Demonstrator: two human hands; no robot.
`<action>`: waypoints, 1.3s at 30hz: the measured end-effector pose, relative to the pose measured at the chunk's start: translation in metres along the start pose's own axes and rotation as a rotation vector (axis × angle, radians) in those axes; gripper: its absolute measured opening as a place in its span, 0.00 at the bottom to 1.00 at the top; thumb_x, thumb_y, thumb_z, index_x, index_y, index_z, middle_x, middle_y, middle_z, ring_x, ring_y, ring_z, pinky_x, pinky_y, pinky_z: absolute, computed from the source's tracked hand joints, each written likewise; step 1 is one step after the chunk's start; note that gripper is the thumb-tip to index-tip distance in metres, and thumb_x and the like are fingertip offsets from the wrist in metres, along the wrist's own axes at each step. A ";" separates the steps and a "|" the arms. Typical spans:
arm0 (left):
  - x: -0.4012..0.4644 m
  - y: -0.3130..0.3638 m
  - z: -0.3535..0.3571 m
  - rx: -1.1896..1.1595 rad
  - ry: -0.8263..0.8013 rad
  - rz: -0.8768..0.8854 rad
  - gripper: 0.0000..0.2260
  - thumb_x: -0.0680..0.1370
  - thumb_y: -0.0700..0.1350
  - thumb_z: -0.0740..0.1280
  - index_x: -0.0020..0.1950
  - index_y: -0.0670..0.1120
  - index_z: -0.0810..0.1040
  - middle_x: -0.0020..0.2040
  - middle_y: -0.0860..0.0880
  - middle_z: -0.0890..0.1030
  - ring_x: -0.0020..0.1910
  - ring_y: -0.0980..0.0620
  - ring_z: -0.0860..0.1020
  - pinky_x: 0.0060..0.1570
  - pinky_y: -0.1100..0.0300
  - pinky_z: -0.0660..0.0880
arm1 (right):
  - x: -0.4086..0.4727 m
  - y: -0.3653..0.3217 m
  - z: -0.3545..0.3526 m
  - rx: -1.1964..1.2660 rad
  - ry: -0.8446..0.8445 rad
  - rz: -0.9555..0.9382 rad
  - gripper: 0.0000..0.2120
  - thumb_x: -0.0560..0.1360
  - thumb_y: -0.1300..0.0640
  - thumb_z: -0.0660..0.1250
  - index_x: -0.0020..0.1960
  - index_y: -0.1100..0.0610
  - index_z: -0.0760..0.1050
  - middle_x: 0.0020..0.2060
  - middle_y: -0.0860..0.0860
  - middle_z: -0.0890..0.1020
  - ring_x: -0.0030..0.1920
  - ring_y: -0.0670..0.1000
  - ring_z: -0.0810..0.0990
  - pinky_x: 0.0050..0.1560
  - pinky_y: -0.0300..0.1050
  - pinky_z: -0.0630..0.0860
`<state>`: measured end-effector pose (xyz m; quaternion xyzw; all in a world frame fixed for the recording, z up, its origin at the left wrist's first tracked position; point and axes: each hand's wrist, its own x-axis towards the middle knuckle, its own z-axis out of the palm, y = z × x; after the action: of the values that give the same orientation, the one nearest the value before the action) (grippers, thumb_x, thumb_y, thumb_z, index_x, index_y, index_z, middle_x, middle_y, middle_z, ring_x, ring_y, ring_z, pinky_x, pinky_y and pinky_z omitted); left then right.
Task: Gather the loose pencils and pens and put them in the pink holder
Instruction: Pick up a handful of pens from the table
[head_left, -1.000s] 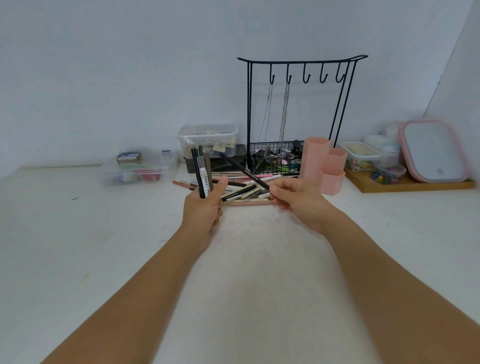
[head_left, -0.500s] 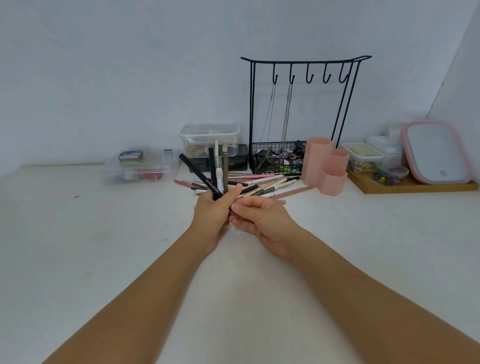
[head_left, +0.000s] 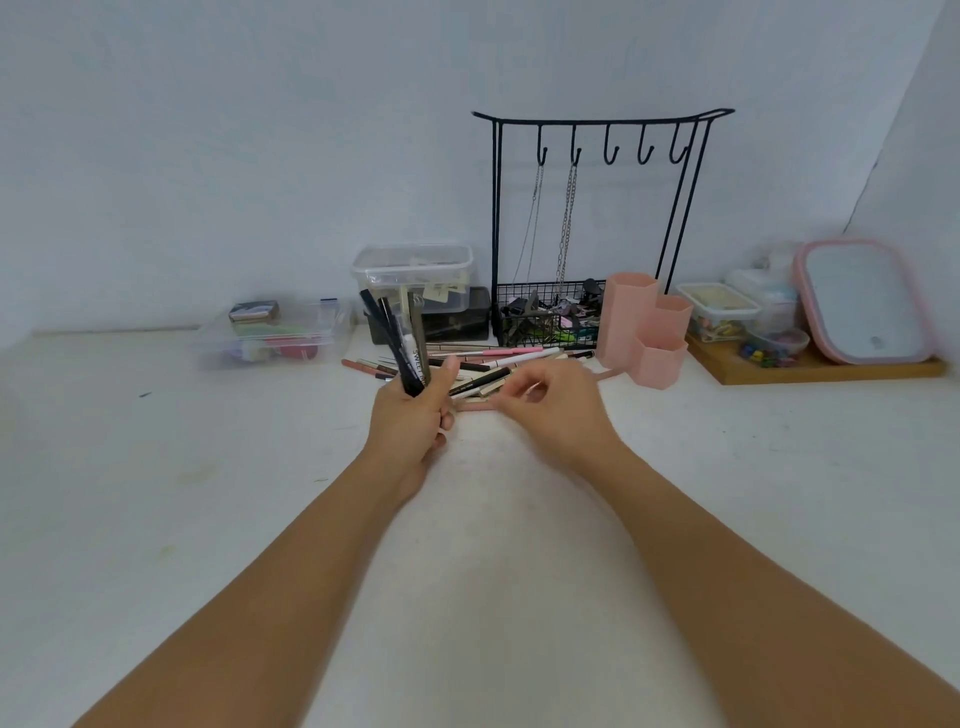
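Pens stand bunched upright in the left hand (head_left: 413, 415), whose grip is clenched round the bundle (head_left: 400, 343) so the other hand is free to collect. The right hand (head_left: 553, 405) reaches over the loose pile (head_left: 493, 364) on the counter (head_left: 260, 493), fingers curled in a blurred pinch; whether they hold a pen, I cannot tell. The pink holder (head_left: 647, 332) stands just right of the pile, apparently still without pens, handy for one drop.

Just one view, head-mounted, wide-angle. Looking forward and down over both forearms onto a white table (head_left: 156, 493), facing the back wall (head_left: 260, 130). Hands fairly close, centre frame; edges noticeably bent by the lens.
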<state>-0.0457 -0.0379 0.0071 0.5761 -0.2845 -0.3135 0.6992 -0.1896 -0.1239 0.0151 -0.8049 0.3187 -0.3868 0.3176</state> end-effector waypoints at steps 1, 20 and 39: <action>0.000 0.000 -0.002 0.018 -0.003 -0.001 0.15 0.75 0.53 0.76 0.43 0.47 0.72 0.27 0.51 0.71 0.26 0.54 0.68 0.23 0.63 0.63 | 0.005 0.007 -0.007 -0.115 0.049 -0.009 0.04 0.72 0.58 0.76 0.40 0.52 0.83 0.38 0.46 0.83 0.37 0.39 0.77 0.41 0.36 0.71; 0.000 0.008 -0.006 -0.015 0.022 -0.127 0.16 0.78 0.55 0.72 0.38 0.49 0.70 0.27 0.50 0.70 0.24 0.53 0.66 0.21 0.62 0.57 | 0.016 0.037 -0.042 -0.192 -0.149 0.155 0.04 0.76 0.63 0.73 0.49 0.59 0.86 0.39 0.50 0.82 0.38 0.48 0.76 0.36 0.34 0.71; -0.008 0.008 0.005 -0.032 -0.069 -0.103 0.22 0.79 0.62 0.66 0.35 0.46 0.74 0.28 0.47 0.72 0.24 0.52 0.70 0.22 0.63 0.60 | -0.018 -0.031 0.017 0.472 -0.214 0.194 0.04 0.79 0.64 0.68 0.48 0.62 0.82 0.37 0.57 0.85 0.35 0.46 0.81 0.38 0.39 0.79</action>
<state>-0.0536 -0.0336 0.0150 0.5678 -0.2732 -0.3733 0.6809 -0.1768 -0.0873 0.0225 -0.7107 0.2600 -0.3307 0.5639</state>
